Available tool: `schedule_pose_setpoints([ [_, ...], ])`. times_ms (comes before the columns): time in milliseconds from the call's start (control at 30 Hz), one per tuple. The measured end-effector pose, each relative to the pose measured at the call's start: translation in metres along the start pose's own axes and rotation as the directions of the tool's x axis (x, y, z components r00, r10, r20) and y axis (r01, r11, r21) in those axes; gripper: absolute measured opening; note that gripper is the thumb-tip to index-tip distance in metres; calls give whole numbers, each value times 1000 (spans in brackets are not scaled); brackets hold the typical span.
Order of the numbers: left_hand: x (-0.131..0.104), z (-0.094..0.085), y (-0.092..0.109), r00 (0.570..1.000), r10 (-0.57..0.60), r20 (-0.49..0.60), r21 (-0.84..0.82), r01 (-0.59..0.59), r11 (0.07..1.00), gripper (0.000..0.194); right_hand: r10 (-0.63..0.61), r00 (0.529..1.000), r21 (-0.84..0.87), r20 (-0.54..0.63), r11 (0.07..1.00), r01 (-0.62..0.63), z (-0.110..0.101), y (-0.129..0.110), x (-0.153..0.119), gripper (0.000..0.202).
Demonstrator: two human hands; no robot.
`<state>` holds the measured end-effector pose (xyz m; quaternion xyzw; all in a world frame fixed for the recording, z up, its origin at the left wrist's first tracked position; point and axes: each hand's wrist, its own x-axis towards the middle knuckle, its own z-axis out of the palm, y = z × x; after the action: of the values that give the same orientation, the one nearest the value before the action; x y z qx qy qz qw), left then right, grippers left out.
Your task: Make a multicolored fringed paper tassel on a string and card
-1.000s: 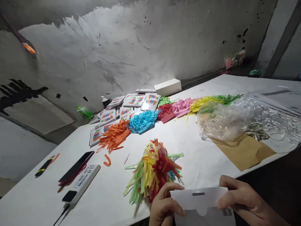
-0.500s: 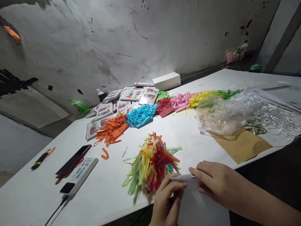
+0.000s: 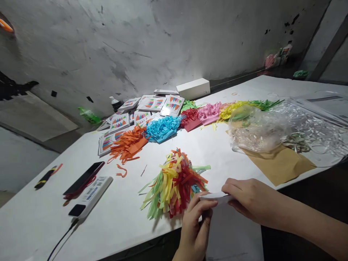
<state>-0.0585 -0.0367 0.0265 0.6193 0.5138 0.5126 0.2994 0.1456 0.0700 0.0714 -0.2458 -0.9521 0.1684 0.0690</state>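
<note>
My left hand (image 3: 197, 221) pinches the left end of a white, folded-looking piece of paper (image 3: 217, 197) between thumb and fingers. My right hand (image 3: 244, 197) grips its other end, fingers bent over the edge. Below the hands a white sheet (image 3: 235, 235) extends to the bottom of the view; I cannot tell whether it is the same piece. Just beyond my left hand, a bunch of cut paper tassels (image 3: 175, 185) in yellow, green, red, orange and blue lies on the white table (image 3: 130, 221).
Fringed paper piles stand behind: orange (image 3: 129, 145), blue (image 3: 164, 128), dark red (image 3: 191, 119), pink (image 3: 209, 113) and yellow (image 3: 233, 110). Printed packs (image 3: 152, 103) and a white box (image 3: 193, 88) are at the back. Clear plastic bags (image 3: 258, 127) lie right; a phone (image 3: 84, 177) and power bank (image 3: 91, 195) left.
The white paper's top edge now looks folded over, and my right hand has shifted slightly up and right. The whole view has tilted a little.
</note>
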Motion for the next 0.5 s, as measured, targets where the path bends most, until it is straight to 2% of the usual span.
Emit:
schedule_pose_setpoints([
  [133,-1,6,-1,999,48,-2,-20,-48,999,27,72,994,86,76,993,-79,-9,-1,3,10],
  [300,-1,9,-6,994,92,-59,-46,-95,994,22,47,986,185,158,980,-76,-24,-1,9,15],
  [500,-2,5,-9,993,102,-57,18,-101,995,24,9,991,173,131,984,-32,-20,1,7,11],
])
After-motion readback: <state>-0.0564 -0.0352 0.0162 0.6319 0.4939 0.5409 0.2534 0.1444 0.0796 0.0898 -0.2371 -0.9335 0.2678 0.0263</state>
